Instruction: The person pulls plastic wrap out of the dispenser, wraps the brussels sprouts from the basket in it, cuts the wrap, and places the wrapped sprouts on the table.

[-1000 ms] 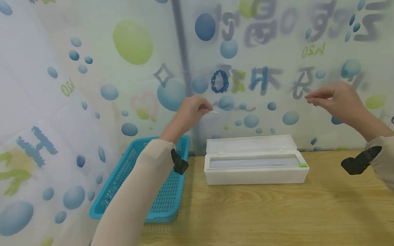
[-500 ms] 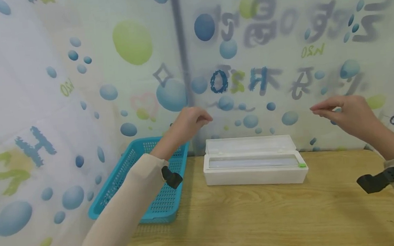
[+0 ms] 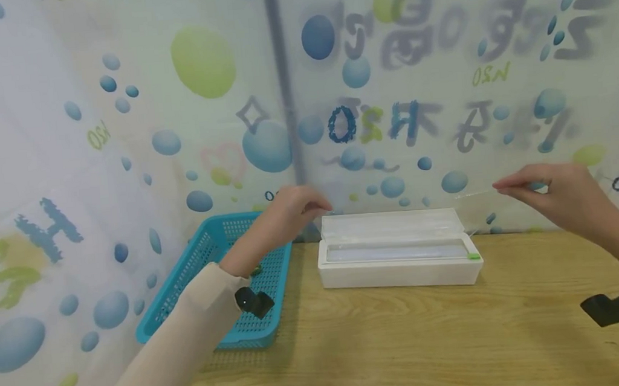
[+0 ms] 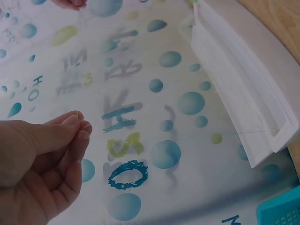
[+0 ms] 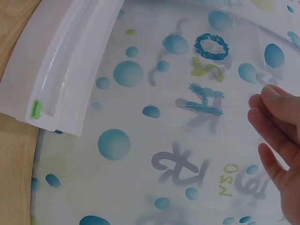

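Note:
A clear sheet of cling film [image 3: 476, 194] shows only as thin bright lines between my two raised hands. My left hand [image 3: 296, 215] pinches one corner between thumb and fingers; in the left wrist view its fingertips [image 4: 79, 122] are pressed together. Off to the right, my right hand [image 3: 566, 200] pinches the other corner, thumb against forefinger. Below and between them a white cling film dispenser [image 3: 398, 274] sits on the table with its lid [image 3: 391, 224] raised against the back. A small green slider [image 3: 474, 256] is at its right end. Most of the film's outline is hidden by its transparency.
A blue perforated basket [image 3: 277, 317] stands left of the dispenser, partly behind my left forearm, with a small greenish thing [image 3: 257, 270] inside. The wooden table [image 3: 387, 344] ends at a patterned curtain [image 3: 212, 61] at the back and left.
Both hands have come down from higher up, still pinching the film. The right hand has also shifted right, widening the gap between them. The dispenser and basket stay in place.

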Motion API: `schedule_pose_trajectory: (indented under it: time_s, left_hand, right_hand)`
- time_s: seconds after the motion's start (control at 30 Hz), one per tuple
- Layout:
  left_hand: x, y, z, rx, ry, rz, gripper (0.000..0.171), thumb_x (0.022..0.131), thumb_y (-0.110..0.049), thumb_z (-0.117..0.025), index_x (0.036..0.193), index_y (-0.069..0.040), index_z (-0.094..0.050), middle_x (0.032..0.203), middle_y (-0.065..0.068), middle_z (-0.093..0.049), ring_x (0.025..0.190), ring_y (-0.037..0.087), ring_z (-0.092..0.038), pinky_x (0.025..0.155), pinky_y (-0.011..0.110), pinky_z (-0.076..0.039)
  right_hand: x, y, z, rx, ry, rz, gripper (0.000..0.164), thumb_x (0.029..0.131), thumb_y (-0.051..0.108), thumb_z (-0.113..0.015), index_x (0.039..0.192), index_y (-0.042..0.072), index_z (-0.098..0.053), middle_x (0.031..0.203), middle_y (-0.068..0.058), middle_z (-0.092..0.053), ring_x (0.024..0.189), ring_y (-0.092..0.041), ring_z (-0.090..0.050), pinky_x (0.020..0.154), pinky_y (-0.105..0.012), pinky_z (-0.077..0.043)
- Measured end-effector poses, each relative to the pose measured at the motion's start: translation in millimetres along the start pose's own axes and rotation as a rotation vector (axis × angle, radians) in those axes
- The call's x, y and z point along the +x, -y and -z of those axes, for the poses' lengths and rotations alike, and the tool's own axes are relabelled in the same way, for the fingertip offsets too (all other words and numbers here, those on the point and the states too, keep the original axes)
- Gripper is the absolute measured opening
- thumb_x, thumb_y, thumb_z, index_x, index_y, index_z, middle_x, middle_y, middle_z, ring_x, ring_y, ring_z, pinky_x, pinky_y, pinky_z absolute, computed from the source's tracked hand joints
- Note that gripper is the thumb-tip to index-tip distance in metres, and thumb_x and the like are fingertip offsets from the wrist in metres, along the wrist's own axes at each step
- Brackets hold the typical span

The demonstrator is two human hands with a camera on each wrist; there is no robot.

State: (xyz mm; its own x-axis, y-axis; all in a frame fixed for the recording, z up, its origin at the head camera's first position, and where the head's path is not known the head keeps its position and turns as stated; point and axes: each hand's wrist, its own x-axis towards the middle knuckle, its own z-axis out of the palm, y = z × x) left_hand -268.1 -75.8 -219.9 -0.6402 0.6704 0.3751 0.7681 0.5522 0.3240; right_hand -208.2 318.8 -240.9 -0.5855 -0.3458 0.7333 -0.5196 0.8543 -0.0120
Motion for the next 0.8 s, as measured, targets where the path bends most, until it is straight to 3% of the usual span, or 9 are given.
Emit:
schedule_pose_trajectory:
  time_s: [0.17, 0.3, 0.7, 0.8]
  left_hand:
    - [-11.9, -4.3, -3.6, 0.001, 0.004, -0.043, 0.013, 0.087, -0.001, -0.06, 0.097, -0.003, -0.068, 0.093, 0.007, -0.066, 0.086, 0.017, -0.062, 0.075, 0.023, -0.049]
    - [-18.8, -7.6, -6.9, 0.01, 0.017, -0.061, 0.013, 0.087, -0.002, -0.061, 0.097, -0.004, -0.069, 0.092, 0.006, -0.066, 0.084, 0.015, -0.061, 0.073, 0.021, -0.049]
    - [-38.5, -12.8, -19.0, -0.091, 0.058, -0.013, 0.014, 0.086, -0.004, -0.062, 0.097, -0.007, -0.07, 0.089, 0.001, -0.064, 0.083, 0.012, -0.059, 0.07, 0.019, -0.048]
    - [-43.4, -14.3, -23.6, -0.112, 0.066, -0.022, 0.014, 0.086, -0.003, -0.061, 0.097, -0.006, -0.07, 0.09, 0.001, -0.064, 0.083, 0.011, -0.059, 0.069, 0.019, -0.048]
  right_hand:
    - [-5, 4, 3, -0.031, 0.014, 0.055, 0.03, 0.06, -0.011, -0.075, 0.085, 0.006, -0.072, 0.072, -0.001, -0.067, 0.065, -0.004, -0.059, 0.054, -0.01, -0.04]
    - [-12, 9, 6, -0.048, 0.032, 0.056, 0.031, 0.059, -0.011, -0.076, 0.086, 0.005, -0.072, 0.072, -0.001, -0.067, 0.063, -0.018, -0.061, 0.053, -0.011, -0.04]
    - [-36, 14, 6, -0.037, 0.047, 0.052, 0.035, 0.057, -0.009, -0.077, 0.087, 0.009, -0.073, 0.078, -0.001, -0.069, 0.069, -0.014, -0.061, 0.058, -0.01, -0.043]
    - [-40, 17, 6, -0.022, 0.046, 0.042, 0.035, 0.056, -0.009, -0.077, 0.086, 0.01, -0.073, 0.078, 0.0, -0.069, 0.07, -0.005, -0.06, 0.056, -0.009, -0.043]
